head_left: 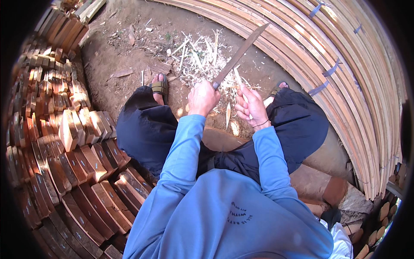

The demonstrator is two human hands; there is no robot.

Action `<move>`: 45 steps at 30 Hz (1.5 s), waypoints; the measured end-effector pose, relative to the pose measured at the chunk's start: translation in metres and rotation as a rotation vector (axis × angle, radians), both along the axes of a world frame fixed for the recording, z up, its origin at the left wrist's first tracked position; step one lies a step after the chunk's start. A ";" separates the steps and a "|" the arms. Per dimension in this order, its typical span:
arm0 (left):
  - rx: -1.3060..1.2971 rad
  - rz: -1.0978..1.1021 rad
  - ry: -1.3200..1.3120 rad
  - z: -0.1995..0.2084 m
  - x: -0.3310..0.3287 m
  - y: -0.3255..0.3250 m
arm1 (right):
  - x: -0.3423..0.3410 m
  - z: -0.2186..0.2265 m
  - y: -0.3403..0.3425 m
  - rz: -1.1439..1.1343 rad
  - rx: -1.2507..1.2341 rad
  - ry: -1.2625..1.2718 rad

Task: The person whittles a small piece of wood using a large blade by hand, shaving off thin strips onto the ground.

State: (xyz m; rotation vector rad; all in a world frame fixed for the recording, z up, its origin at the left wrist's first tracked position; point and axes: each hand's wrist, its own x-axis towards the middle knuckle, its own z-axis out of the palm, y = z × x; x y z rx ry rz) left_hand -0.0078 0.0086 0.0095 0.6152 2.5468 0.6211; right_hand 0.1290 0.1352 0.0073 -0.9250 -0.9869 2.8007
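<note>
My left hand [202,98] is closed around the handle of a long machete [240,55], whose blade slants up and away to the right. The handle itself is hidden by the fingers. To its right, my right hand [253,107] grips a thin, pale wooden stick [238,77] that stands up out of the fist. The stick's upper end is close to the blade; whether they touch I cannot tell. Beneath the hands, a pointed wooden piece [228,115] is visible between my knees. Pale wood shavings [202,56] are scattered on the dirt beyond the hands.
Stacked reddish-brown wooden blocks [86,162] rise close on my left. Long, pale wooden strips [310,47], tied with blue bands, lie along the right. My sandalled feet rest on the dirt ground [112,93]. A white bag [341,239] is at the lower right.
</note>
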 end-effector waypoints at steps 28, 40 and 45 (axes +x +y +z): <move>-0.034 0.188 -0.082 -0.026 -0.026 0.002 | 0.040 0.009 -0.011 0.109 -0.015 -0.063; -0.012 -0.068 0.012 0.028 0.001 -0.027 | 0.008 -0.010 -0.009 0.055 0.626 -0.201; -0.097 -0.099 0.060 -0.004 0.006 -0.023 | 0.008 -0.007 -0.014 0.101 0.720 -0.184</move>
